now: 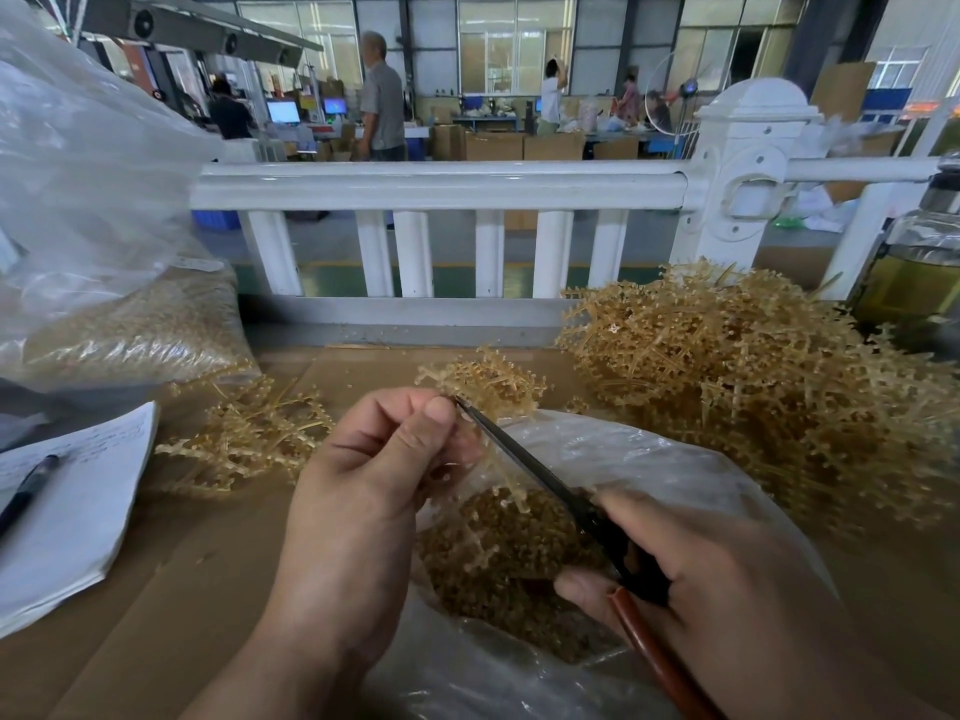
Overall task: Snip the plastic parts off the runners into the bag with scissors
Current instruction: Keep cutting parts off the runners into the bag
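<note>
My left hand pinches a thin tan plastic runner that hangs over the open clear bag. My right hand grips the scissors by their brown handles; the dark blades point up and left, with the tip beside my left thumb. Small tan snipped parts fill the bottom of the bag under the blades. A small tuft of runners lies just behind my left hand.
A big heap of tan runners lies at the right, a smaller one at the left. A filled clear bag, papers with a pen, a glass bottle and a white railing ring the cardboard-covered table.
</note>
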